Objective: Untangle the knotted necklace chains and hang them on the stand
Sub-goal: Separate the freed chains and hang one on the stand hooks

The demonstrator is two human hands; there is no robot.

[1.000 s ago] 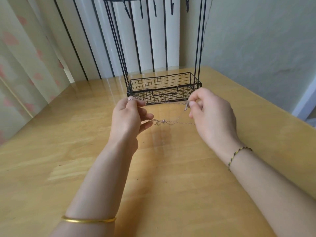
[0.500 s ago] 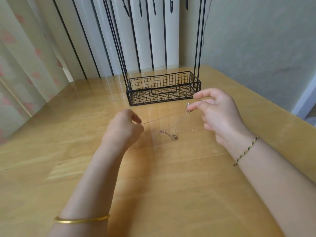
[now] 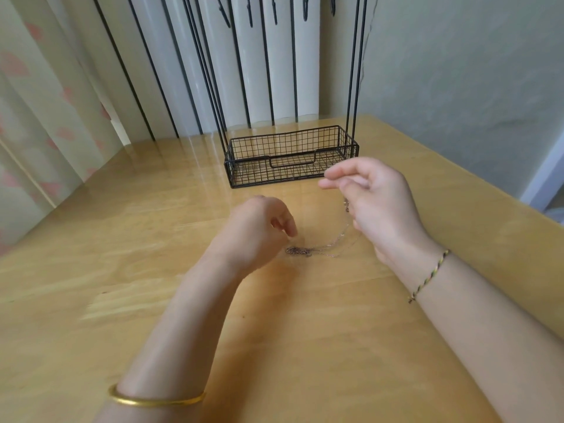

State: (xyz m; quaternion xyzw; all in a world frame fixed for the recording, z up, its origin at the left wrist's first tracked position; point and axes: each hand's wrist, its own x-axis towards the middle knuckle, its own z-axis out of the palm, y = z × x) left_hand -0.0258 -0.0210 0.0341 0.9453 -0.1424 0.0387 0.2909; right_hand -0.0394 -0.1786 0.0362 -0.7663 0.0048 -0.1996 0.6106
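The thin necklace chains (image 3: 331,244) sag in a loop, and their knotted clump (image 3: 297,251) lies on the wooden table (image 3: 152,239). My left hand (image 3: 259,230) hovers just left of the clump with its fingers curled down, pinching the chain end there; the motion is blurred. My right hand (image 3: 377,203) is raised to the right and holds the other chain end, which hangs from its inner fingers, while its index finger and thumb point left. The black wire stand (image 3: 290,157) has a basket base behind the hands and hooks (image 3: 274,13) at the top.
The stand's thin uprights (image 3: 355,71) rise at the basket's ends. A wall runs along the table's right side, and curtains hang at the left and behind. The table's right edge (image 3: 488,190) lies close to my right arm.
Both hands have come down and towards me from in front of the basket. The chains, stretched taut between the hands before, now hang slack with the knot resting on the table.
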